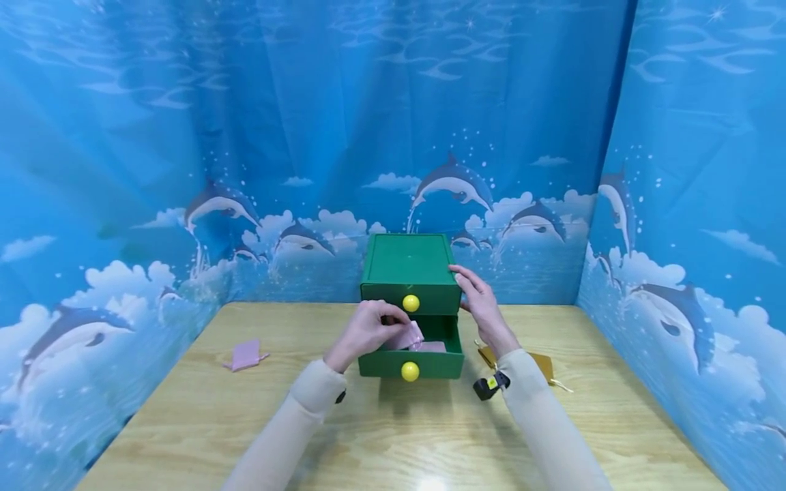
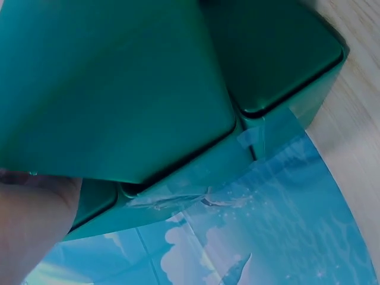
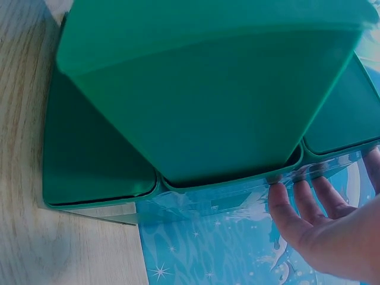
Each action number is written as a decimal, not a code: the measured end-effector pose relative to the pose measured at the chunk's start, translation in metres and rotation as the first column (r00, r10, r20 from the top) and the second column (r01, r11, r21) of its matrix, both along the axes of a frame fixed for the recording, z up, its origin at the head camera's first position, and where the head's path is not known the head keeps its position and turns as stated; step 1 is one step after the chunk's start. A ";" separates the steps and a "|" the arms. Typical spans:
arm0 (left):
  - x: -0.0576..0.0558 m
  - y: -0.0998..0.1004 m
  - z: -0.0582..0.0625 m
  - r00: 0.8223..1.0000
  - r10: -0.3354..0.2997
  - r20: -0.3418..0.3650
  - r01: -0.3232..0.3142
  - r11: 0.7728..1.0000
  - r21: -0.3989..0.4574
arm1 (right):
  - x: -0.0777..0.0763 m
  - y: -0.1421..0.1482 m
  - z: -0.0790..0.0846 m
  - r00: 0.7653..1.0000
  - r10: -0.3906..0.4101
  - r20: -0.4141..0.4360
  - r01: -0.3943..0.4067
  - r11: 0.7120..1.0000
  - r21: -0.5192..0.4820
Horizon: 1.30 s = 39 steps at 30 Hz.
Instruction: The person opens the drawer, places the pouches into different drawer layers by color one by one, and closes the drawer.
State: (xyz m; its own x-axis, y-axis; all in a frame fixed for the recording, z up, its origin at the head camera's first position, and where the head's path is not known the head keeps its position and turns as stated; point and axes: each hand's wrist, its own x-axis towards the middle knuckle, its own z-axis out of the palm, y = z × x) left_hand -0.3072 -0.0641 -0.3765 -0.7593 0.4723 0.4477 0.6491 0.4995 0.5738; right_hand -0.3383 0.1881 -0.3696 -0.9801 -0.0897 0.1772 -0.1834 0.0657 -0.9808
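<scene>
A green drawer cabinet point(image 1: 408, 262) with yellow knobs stands on the table, its middle drawer point(image 1: 381, 365) pulled out. My left hand point(image 1: 362, 331) reaches over the front left of that drawer and pinches a small pink drawstring pouch point(image 1: 408, 336) at the drawer's opening. Another pink pouch point(image 1: 432, 347) lies inside. On the cabinet's right side my right hand point(image 1: 482, 310) rests with fingers extended; in the right wrist view its fingertips point(image 3: 279, 193) touch the cabinet wall. The left wrist view catches only part of the left hand point(image 2: 35, 217), its fingers hidden behind the drawer.
To the left on the wooden table point(image 1: 202, 423) lies a pink drawstring pouch point(image 1: 246, 355). Mustard pouches point(image 1: 543, 366) lie to the right, partly hidden by the right forearm. A blue dolphin-print curtain point(image 1: 331, 150) closes off the back and sides.
</scene>
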 end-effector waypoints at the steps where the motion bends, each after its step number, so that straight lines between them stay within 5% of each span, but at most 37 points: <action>1: 0.000 0.001 0.000 1.000 0.000 0.015 0.000 1.000 -0.011 | 0.000 0.000 0.000 1.000 -0.002 0.001 0.002 1.000 0.000; 11: -0.001 0.008 0.001 0.993 -0.024 0.114 0.031 0.998 -0.058 | 0.000 0.001 -0.003 1.000 -0.007 0.006 0.007 1.000 0.006; 19: -0.004 0.011 0.005 0.993 -0.076 0.087 0.082 0.994 -0.068 | 0.001 0.002 -0.001 1.000 -0.002 -0.010 0.002 1.000 -0.007; 27: -0.006 0.013 0.007 0.987 -0.090 0.137 0.100 0.993 -0.068 | 0.000 0.000 0.001 1.000 -0.004 -0.006 0.004 1.000 -0.015; 39: -0.006 0.011 0.004 0.987 -0.084 0.137 0.089 0.996 -0.027 | 0.001 0.001 0.001 1.000 0.011 0.004 -0.011 1.000 -0.003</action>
State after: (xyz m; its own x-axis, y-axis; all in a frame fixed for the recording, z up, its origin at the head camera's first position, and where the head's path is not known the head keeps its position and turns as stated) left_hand -0.3128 -0.0532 -0.3728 -0.7676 0.5517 0.3263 0.6078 0.4649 0.6438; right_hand -0.3378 0.1891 -0.3690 -0.9797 -0.0995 0.1739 -0.1804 0.0606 -0.9817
